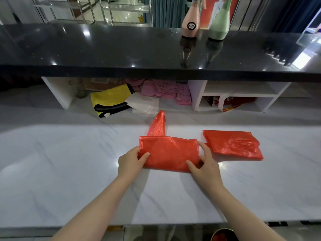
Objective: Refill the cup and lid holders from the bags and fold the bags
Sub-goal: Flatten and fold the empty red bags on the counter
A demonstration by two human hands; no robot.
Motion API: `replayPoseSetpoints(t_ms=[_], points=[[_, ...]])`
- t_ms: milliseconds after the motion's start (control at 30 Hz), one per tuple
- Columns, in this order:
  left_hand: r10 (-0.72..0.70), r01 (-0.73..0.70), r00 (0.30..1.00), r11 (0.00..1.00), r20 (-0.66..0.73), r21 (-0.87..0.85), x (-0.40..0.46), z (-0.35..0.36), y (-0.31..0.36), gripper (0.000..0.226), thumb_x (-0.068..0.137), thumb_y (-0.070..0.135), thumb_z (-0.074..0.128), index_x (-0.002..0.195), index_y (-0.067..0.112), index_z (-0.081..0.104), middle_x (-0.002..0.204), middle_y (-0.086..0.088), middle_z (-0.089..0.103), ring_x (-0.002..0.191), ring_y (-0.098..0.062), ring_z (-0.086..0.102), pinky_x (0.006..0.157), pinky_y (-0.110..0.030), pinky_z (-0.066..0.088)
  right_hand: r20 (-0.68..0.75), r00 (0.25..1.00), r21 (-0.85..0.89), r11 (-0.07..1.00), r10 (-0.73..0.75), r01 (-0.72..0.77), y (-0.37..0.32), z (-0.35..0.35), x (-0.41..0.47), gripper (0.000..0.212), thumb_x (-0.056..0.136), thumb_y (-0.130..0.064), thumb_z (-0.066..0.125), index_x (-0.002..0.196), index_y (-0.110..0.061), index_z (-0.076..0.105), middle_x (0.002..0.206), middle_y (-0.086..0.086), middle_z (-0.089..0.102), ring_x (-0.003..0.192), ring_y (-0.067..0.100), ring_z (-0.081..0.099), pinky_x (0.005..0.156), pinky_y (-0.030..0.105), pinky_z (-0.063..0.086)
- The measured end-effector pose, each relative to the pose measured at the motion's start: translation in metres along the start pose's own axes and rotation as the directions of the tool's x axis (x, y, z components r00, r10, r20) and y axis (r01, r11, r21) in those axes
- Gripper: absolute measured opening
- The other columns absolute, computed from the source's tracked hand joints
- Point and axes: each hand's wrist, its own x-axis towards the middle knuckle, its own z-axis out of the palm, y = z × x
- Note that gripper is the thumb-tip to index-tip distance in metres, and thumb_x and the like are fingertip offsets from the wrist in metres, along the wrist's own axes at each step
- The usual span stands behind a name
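Mid-worktop, toward the near edge: half-folded thin red plastic bag (168,153), one handle loop sticking out toward the far edge. Left hand (132,161) and right hand (205,164) pinch its side edges, thumbs on top. Risk: slippery film springs open if either pinch loosens. Second folded red bag (234,145) lies just right.

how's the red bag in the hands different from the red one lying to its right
The held bag is gripped at both ends by the left hand and right hand; the right bag lies untouched. The held bag's handle sticks out behind it; the right bag shows none. Both are red plastic on the white counter.
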Motion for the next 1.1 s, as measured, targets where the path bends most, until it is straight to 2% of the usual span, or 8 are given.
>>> replayPoseSetpoints(t_ms=[133,367,533,633,733,833,1000,1100], points=[[-0.001,0.002,1.000,0.999,-0.005,0.048,0.001,0.003,0.001,0.028,0.091,0.043,0.057,0.087,0.015,0.062,0.078,0.004,0.067,0.079,-0.023,0.062,0.069,-0.033,0.042,-0.075,0.995,-0.063,0.996,-0.060,0.055,0.000,-0.003,-0.003,0.047,0.080,-0.024,0.074,0.109,-0.046,0.045,0.076,-0.014,0.052,0.070,0.004,0.054,0.059,0.010,0.036],[-0.044,0.035,0.998,0.979,0.041,0.200,0.007,0.007,0.012,0.021,0.092,0.046,0.053,0.086,0.026,0.051,0.072,0.016,0.055,0.088,-0.020,0.063,0.079,-0.034,0.027,0.039,0.979,-0.215,0.956,-0.198,0.201,0.007,-0.001,-0.012,0.021,0.080,-0.010,0.074,0.100,-0.016,0.074,0.090,-0.010,0.053,0.088,0.009,0.050,0.080,0.009,0.036],[-0.018,0.007,0.999,0.974,0.044,0.225,0.007,0.010,0.019,0.053,0.088,0.043,0.060,0.133,0.027,0.039,0.105,0.004,0.065,0.103,-0.023,0.061,0.088,-0.040,0.030,0.029,0.976,-0.344,0.915,-0.216,0.212,0.012,-0.003,-0.015,0.019,0.081,-0.024,0.076,0.098,-0.016,0.076,0.084,-0.003,0.054,0.086,0.012,0.044,0.079,0.030,0.047],[0.257,-0.250,0.966,0.926,0.012,0.282,-0.001,0.011,0.014,0.082,0.082,0.037,0.069,0.150,0.028,0.023,0.149,-0.006,0.034,0.128,-0.026,0.043,0.105,-0.045,0.027,0.141,0.975,-0.398,0.892,-0.173,0.216,0.018,-0.010,-0.017,0.047,0.073,-0.055,0.072,0.109,-0.025,0.071,0.106,-0.004,0.048,0.104,0.012,0.040,0.094,0.025,0.038],[0.468,-0.536,0.842,0.778,0.268,0.327,-0.001,0.012,0.007,0.077,0.085,0.053,0.058,0.150,0.033,0.022,0.161,0.007,0.003,0.148,-0.018,0.009,0.118,-0.041,0.002,0.288,0.945,-0.427,0.862,-0.157,0.274,0.025,-0.017,-0.018,0.069,0.070,-0.072,0.057,0.125,-0.031,0.062,0.142,-0.011,0.037,0.135,0.011,0.025,0.113,0.033,0.022],[0.395,-0.549,0.802,0.784,0.448,0.290,0.004,0.012,0.000,0.082,0.082,0.067,0.050,0.151,0.037,0.016,0.160,0.012,0.007,0.147,-0.011,0.007,0.118,-0.034,0.002,0.288,0.927,-0.459,0.816,-0.239,0.352,0.026,-0.018,-0.011,0.045,0.086,-0.050,0.061,0.123,-0.026,0.065,0.139,-0.008,0.054,0.135,0.015,0.041,0.115,0.033,0.025],[0.477,-0.596,0.757,0.785,0.446,0.170,0.008,-0.002,-0.010,0.093,0.067,0.072,0.059,0.147,0.038,0.028,0.153,0.013,0.031,0.138,-0.011,0.030,0.110,-0.023,0.016,0.089,0.949,-0.390,0.865,-0.304,0.314,0.017,-0.022,-0.001,0.014,0.089,-0.016,0.064,0.099,-0.014,0.073,0.120,0.010,0.066,0.118,0.024,0.056,0.102,0.029,0.036],[0.502,-0.591,0.774,0.791,0.386,0.157,0.007,-0.008,-0.016,0.069,0.072,0.039,0.071,0.137,0.029,0.049,0.142,0.008,0.049,0.127,-0.016,0.046,0.107,-0.027,0.029,-0.004,0.956,-0.308,0.910,-0.294,0.278,0.006,-0.026,0.003,0.006,0.088,-0.010,0.063,0.084,-0.012,0.067,0.097,0.005,0.068,0.105,0.017,0.053,0.087,0.013,0.031]])
